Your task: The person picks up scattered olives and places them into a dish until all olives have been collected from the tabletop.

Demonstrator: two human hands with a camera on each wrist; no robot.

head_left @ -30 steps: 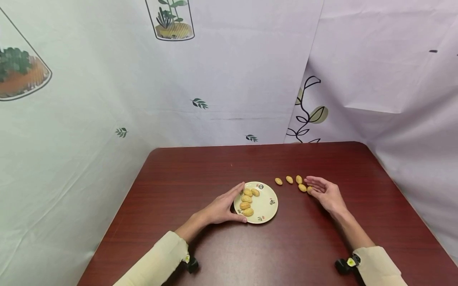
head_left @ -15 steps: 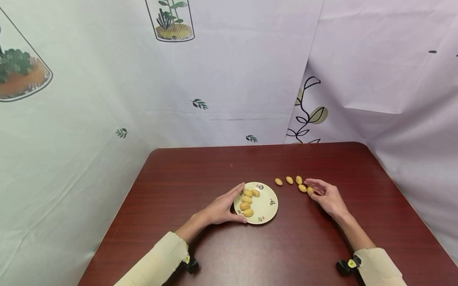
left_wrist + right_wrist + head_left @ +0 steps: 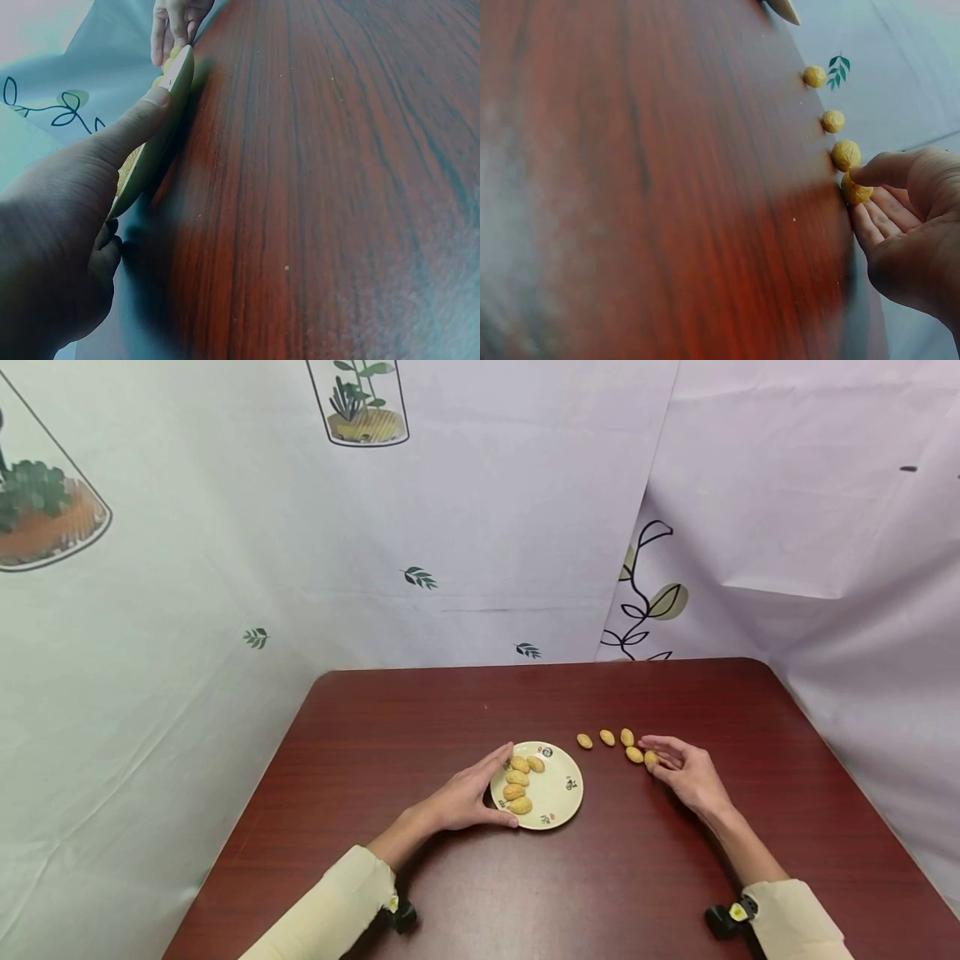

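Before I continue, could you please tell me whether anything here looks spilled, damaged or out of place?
Nothing stands out. The plate shows no visible chip, and the yellow pieces on it bunch near the left hand. The other pieces lie in a loose, bent line on the table, ending at the right hand.

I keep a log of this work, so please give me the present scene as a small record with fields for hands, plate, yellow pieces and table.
left hand: holds plate by its left side
right hand: pinches the rightmost yellow piece
on plate: five yellow pieces, mostly left half
off plate: five yellow pieces, including the pinched one
table: dark red
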